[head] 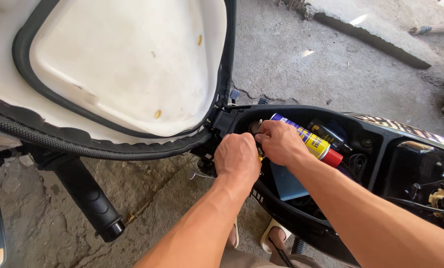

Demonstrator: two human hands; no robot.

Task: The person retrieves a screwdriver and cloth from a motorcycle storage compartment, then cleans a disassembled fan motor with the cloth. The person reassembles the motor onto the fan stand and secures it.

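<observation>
From the head camera, both hands work at the front end of a scooter's under-seat storage compartment point(301, 218), near the seat hinge. The left hand point(238, 158) is curled into a loose fist with its knuckles up, pressed against the compartment's front lip; what its fingers close on is hidden, though a small yellow piece shows just beneath it. The right hand point(280, 141) is closed too, its fingers pinching something small and dark, possibly a cap or fitting, at the same spot, touching the left hand. Just beside the right hand lies a spray can point(311, 141), blue and yellow with a red cap, resting tilted inside the compartment. A dark bottle point(327, 134) sits behind it, and a blue flat object point(286, 183) lies below the right wrist. The raised seat point(117, 64) shows its white underside at upper left. A black handlebar grip point(90, 198) juts out over the cracked concrete floor point(331, 64).
</observation>
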